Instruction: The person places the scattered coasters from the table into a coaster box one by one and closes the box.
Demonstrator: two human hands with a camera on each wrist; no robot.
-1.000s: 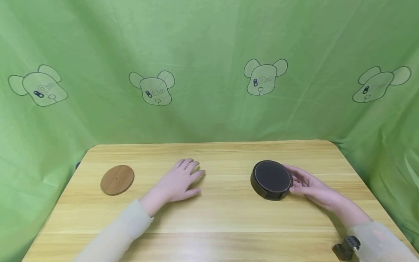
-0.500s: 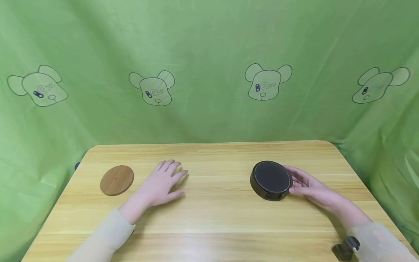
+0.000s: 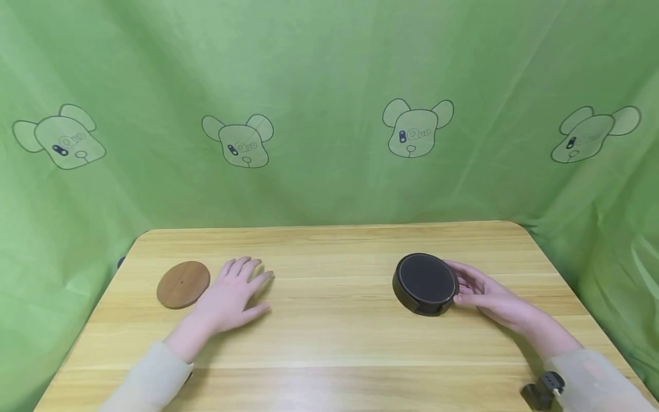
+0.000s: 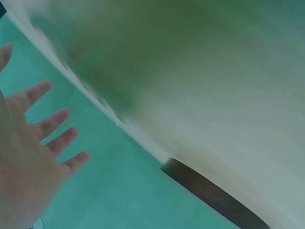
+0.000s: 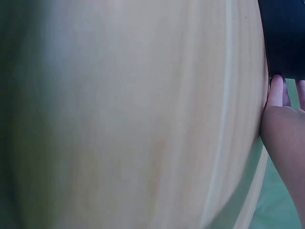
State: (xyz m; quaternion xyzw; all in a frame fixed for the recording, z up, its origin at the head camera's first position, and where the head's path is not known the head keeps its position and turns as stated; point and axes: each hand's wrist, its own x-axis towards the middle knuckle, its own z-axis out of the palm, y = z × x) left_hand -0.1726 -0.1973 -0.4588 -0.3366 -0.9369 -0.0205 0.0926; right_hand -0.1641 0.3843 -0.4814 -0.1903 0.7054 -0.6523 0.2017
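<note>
A thin round wooden disc (image 3: 183, 285) with a small dark mark at its centre lies on the table at the left. Over the table just right of it is my left hand (image 3: 226, 303), palm down with fingers spread and nothing held; in the left wrist view the disc's dark edge (image 4: 214, 193) appears beyond the fingers. At the right stands a black round coaster holder (image 3: 426, 281), its top black with pale stitching. My right hand (image 3: 491, 297) holds its right side, thumb in front and fingers behind; the fingertips are partly hidden.
The wooden table (image 3: 329, 337) has rounded far corners. A green curtain (image 3: 329, 189) with mouse-like drawings hangs behind and at both sides. A small black device (image 3: 542, 390) sits at my right sleeve.
My left hand has moved left across the table, closer to the wooden disc, with its fingers still spread. The right hand and coaster holder have stayed put.
</note>
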